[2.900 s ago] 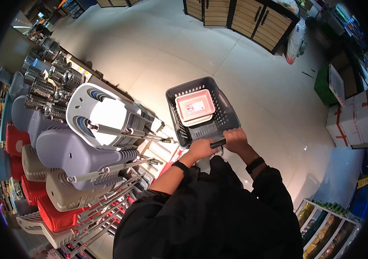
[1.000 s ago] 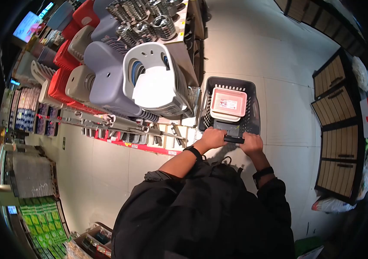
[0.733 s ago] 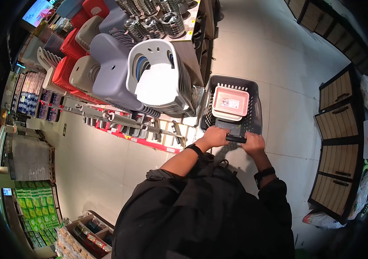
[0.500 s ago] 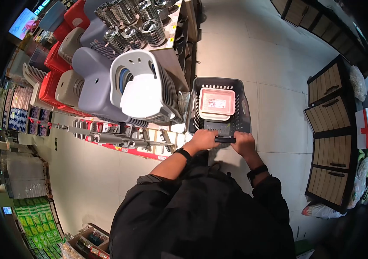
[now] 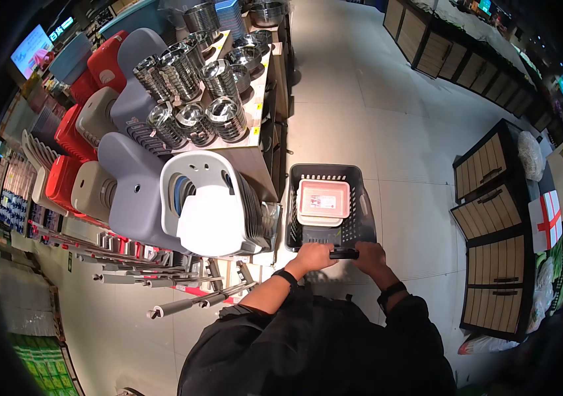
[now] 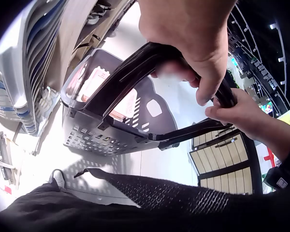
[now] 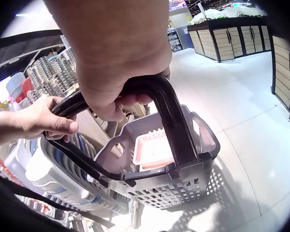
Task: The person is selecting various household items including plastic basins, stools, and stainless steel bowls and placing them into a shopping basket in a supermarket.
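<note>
Well left of the basket [image 5: 364, 214], stacked grey-purple chairs [image 5: 137, 208] stand close together, and grey-sleeved poles [image 5: 175, 308] jut out nearer the person, so the left side of the body calls for care. Steel pots [image 5: 192, 119] crowd a table ahead and left of the basket, worth giving room. Stacked white chairs [image 5: 212, 221] stand just beside the basket's left wall; whether they touch it is hard to tell, so drifting a little right looks safer. At the basket's near side, the left hand [image 5: 313, 257] has its fingers curled round the left part of the black handle [image 5: 344, 253]. Inside the basket, 1 pink tray [image 5: 323, 197] sits on 1 cream tray [image 5: 321, 221]; nothing seems to hold the 2 in place, so a level, unhurried carry should limit sliding. The right hand [image 5: 372, 256] grips the right part of the handle, and even lift from the 2 hands would best prevent tipping. Well right of the basket, past the floor tiles, wood-fronted cabinets [image 5: 499, 257] leave more room for a swing.
</note>
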`<state>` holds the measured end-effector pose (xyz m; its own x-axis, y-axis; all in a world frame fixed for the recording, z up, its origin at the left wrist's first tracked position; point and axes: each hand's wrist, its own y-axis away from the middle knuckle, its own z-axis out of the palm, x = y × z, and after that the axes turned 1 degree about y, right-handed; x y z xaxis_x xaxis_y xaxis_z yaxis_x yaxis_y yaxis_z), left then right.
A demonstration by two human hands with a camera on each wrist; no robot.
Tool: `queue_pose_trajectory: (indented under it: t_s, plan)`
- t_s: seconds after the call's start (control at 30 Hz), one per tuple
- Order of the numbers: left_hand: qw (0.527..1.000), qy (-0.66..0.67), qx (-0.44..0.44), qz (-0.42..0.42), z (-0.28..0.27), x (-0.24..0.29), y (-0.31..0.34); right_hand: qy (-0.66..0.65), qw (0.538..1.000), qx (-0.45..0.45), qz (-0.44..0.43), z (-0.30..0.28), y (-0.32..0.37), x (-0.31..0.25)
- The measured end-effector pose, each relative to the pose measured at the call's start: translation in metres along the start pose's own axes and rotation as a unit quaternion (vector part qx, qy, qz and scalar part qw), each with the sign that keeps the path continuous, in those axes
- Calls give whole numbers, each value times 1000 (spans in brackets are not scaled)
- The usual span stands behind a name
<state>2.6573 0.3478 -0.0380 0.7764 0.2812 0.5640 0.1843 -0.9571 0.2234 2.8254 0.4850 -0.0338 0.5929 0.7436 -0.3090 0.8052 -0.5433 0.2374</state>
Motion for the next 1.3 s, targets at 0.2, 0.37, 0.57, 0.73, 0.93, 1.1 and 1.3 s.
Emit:
queue_pose_trajectory:
  t_s: [0.2, 0.37, 0.57, 0.73, 0.93, 1.1, 1.3]
  plan:
    - [1000, -10, -7, -4, -20, -21, -46, -25, 999, 35, -10, -3, -45, 12]
    - [999, -25, -19, -7, -52, -31, -82, -50, 996, 63, -27, -10, -90, 20]
    - [997, -56, -34, -44, -69, -46, -131, -25, 995, 69, -62, -21, -142, 36]
    - [994, -55, -37, -88, -86, -48, -166, -27, 997, 36, -64, -35, -185, 48]
    - [993, -49, -31, -100, -96, -54, -195, -18, 998, 12, -66, -51, -219, 59]
    - [993, -49, -45, -95, -106, -62, -213, -22, 997, 8, -78, -60, -240, 62]
    - [997, -14, -21, -68, -122, -76, -245, -32, 995, 46, -77, -66, -272, 72]
